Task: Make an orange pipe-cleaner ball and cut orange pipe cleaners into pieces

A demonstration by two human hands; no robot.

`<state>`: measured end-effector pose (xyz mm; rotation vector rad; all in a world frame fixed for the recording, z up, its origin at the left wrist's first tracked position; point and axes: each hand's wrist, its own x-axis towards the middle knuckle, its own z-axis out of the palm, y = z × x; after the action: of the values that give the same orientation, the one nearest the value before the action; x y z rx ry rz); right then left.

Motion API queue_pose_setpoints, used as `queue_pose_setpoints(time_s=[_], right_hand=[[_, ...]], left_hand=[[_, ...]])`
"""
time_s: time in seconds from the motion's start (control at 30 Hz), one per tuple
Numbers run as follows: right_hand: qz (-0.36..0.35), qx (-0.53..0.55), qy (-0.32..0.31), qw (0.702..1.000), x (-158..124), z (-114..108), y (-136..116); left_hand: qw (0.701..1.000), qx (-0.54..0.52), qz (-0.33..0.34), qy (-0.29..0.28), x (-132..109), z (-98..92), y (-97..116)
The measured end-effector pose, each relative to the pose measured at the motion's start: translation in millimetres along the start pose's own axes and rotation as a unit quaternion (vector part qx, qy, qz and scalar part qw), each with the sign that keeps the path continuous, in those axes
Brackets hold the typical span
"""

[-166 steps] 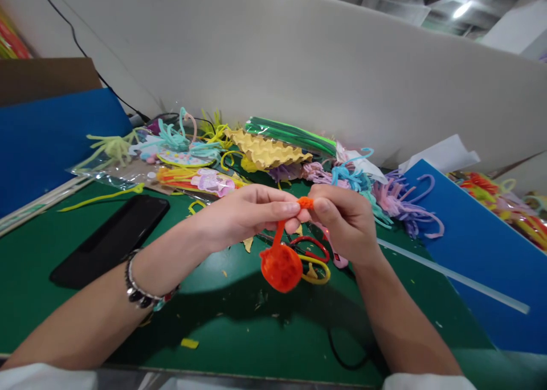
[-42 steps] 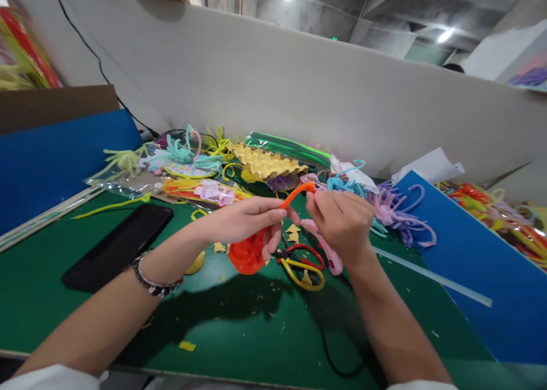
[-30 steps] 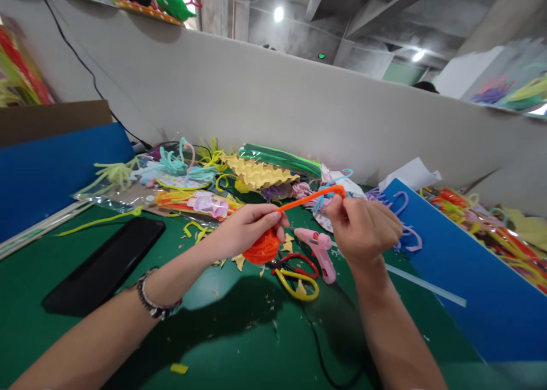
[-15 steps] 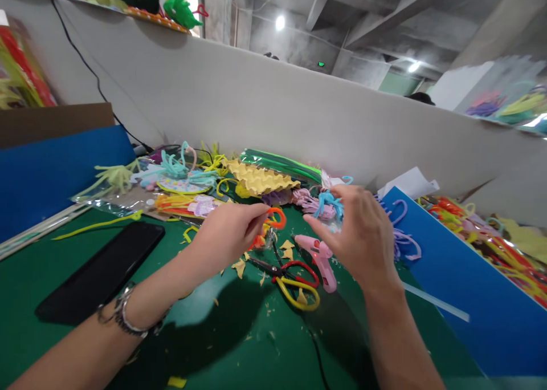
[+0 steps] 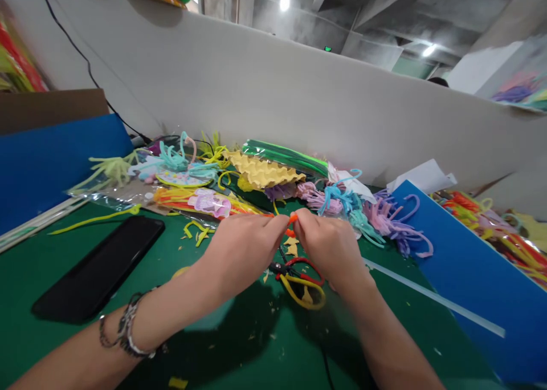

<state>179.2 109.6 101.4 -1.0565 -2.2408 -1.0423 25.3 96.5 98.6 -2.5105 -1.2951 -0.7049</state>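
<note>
Both my hands meet above the middle of the green table, pinching a short orange pipe cleaner (image 5: 293, 219) between them. My left hand (image 5: 243, 244), with bracelets at the wrist, is closed on its left part. Thumb and fingers of my right hand (image 5: 329, 244) are closed on the other side. Most of the orange piece is hidden by my fingers. Just under my hands lie scissors (image 5: 304, 290) with one red and one yellow handle loop, their blades partly covered by my left hand. Yellow cardboard scraps (image 5: 292, 250) lie behind them.
A black phone (image 5: 102, 267) lies at left. Along the back are pipe cleaner bundles (image 5: 384, 216), corrugated yellow board (image 5: 262, 170) and a green pack (image 5: 286, 157). A blue box (image 5: 474, 287) stands right, beside a clear glue stick (image 5: 440, 299); another blue panel (image 5: 64, 162) stands left.
My right hand has moved left and down from its open pose and now pinches the orange pipe cleaner with my left. It now hides the pink glue gun. The view has shifted slightly.
</note>
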Motion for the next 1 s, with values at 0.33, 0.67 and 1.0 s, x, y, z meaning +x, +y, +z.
queue_pose_setpoints(time_s=[0.33,0.67,1.0], right_hand=[[0.096,-0.055,-0.042,0.993,-6,13,20],[0.232,0.171,-0.055,0.956,-4,16,27],[0.193,0.096,-0.086,0.973,-4,9,25]], left_hand=[[0.996,0.059,-0.032,0.058,1,2.0,-11],[0.996,0.04,-0.074,0.029,4,0.2,-17],[0.992,0.06,-0.078,0.082,2,-2.3,-28]])
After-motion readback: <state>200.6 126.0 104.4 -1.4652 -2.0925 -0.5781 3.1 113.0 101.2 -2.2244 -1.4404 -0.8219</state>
